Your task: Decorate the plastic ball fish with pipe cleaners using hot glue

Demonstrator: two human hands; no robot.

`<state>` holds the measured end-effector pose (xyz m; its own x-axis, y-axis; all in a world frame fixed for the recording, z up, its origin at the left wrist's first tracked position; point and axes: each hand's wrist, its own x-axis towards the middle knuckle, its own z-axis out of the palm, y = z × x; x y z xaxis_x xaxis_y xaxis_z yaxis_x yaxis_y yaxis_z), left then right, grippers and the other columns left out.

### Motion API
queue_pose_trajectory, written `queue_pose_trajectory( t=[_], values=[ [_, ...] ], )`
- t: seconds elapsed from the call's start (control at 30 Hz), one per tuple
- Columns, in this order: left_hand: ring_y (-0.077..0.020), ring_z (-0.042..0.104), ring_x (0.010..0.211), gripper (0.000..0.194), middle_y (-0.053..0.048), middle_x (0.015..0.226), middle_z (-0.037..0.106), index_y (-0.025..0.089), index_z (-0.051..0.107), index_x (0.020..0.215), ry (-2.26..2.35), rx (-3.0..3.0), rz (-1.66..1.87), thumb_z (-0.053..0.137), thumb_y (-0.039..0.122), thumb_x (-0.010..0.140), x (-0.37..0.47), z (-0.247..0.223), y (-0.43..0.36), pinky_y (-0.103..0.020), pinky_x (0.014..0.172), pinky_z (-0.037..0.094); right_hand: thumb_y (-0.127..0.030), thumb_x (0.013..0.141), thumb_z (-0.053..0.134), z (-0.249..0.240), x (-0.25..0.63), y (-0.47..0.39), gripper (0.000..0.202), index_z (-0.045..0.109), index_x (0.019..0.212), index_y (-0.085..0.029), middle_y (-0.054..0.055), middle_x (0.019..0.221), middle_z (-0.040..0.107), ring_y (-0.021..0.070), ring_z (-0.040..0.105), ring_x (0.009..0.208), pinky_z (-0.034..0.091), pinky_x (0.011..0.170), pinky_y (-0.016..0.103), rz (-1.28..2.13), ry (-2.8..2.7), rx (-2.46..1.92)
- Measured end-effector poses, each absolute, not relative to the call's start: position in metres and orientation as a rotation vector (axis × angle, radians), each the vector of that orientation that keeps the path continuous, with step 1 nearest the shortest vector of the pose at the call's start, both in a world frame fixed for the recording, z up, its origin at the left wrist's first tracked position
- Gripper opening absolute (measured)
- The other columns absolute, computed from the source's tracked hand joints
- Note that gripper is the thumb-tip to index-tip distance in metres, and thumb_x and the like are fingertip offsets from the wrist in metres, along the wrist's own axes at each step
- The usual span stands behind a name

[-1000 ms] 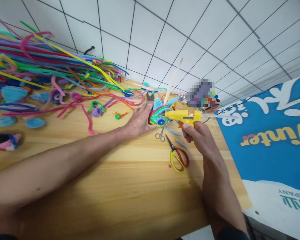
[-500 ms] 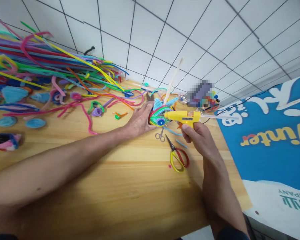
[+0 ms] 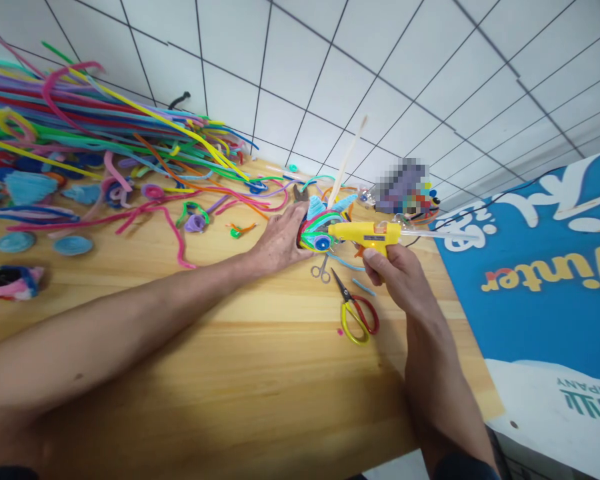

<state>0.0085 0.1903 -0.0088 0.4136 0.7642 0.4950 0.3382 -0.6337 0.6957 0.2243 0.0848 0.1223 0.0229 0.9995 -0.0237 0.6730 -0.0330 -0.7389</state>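
My left hand [image 3: 283, 237] is closed around a colourful pipe-cleaner figure [image 3: 325, 222] with green, pink and light blue strands and a round blue eye. A pale stick [image 3: 347, 160] rises from behind the figure. In my right hand [image 3: 397, 270] is a yellow hot glue gun [image 3: 367, 233], its nozzle pointing left at the figure, close to or touching it. A clear glue stick [image 3: 443, 235] juts out of the gun's back. Below the figure lie small metal scissors [image 3: 321, 271] and larger scissors with one yellow and one red handle [image 3: 356, 319].
Many pipe cleaners [image 3: 115, 123] are heaped at the back left against the tiled wall. Light blue discs [image 3: 73, 245] and a purple coil [image 3: 195, 223] lie on the wooden table [image 3: 220, 380]. Pliers [image 3: 300, 193] sit behind my left hand. A blue printed board [image 3: 545, 280] is at right.
Almost nothing differs. Both hands, the figure and the glue gun keep the same positions, with only a very slight shift of the view.
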Motion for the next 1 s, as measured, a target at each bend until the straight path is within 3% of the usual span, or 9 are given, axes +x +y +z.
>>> queue_pose_trajectory(
  t=[0.27, 0.63, 1.0],
  values=[
    [-0.0409, 0.052, 0.148, 0.091, -0.02, 0.159, 0.053, 0.022, 0.038, 0.153, 0.965, 2.193, 1.113, 0.088, 0.043, 0.08, 0.0075, -0.0054, 0.1877, -0.06, 0.118, 0.046, -0.053, 0.093, 0.058, 0.1243, 0.2213, 0.084, 0.036, 0.063, 0.081, -0.02, -0.004, 0.056, 0.052, 0.012, 0.046, 0.051, 0.037, 0.051, 0.027, 0.72, -1.768, -1.781],
    [-0.0398, 0.051, 0.149, 0.091, -0.019, 0.158, 0.052, 0.023, 0.036, 0.154, 0.966, 2.192, 1.112, 0.086, 0.047, 0.081, 0.008, -0.0078, 0.1894, -0.06, 0.118, 0.046, -0.058, 0.09, 0.06, 0.128, 0.2267, 0.0843, 0.041, 0.058, 0.071, -0.022, -0.003, 0.053, 0.054, 0.0123, 0.048, 0.049, 0.037, 0.05, 0.027, 0.677, -1.683, -1.82],
    [-0.0403, 0.052, 0.147, 0.091, -0.018, 0.157, 0.053, 0.024, 0.038, 0.154, 0.974, 2.206, 1.108, 0.086, 0.048, 0.081, 0.0079, -0.0088, 0.1898, -0.06, 0.116, 0.047, -0.057, 0.09, 0.063, 0.1262, 0.2235, 0.0841, 0.04, 0.06, 0.073, -0.021, -0.003, 0.054, 0.052, 0.0118, 0.046, 0.049, 0.037, 0.049, 0.027, 0.769, -1.674, -1.771]
  ],
)
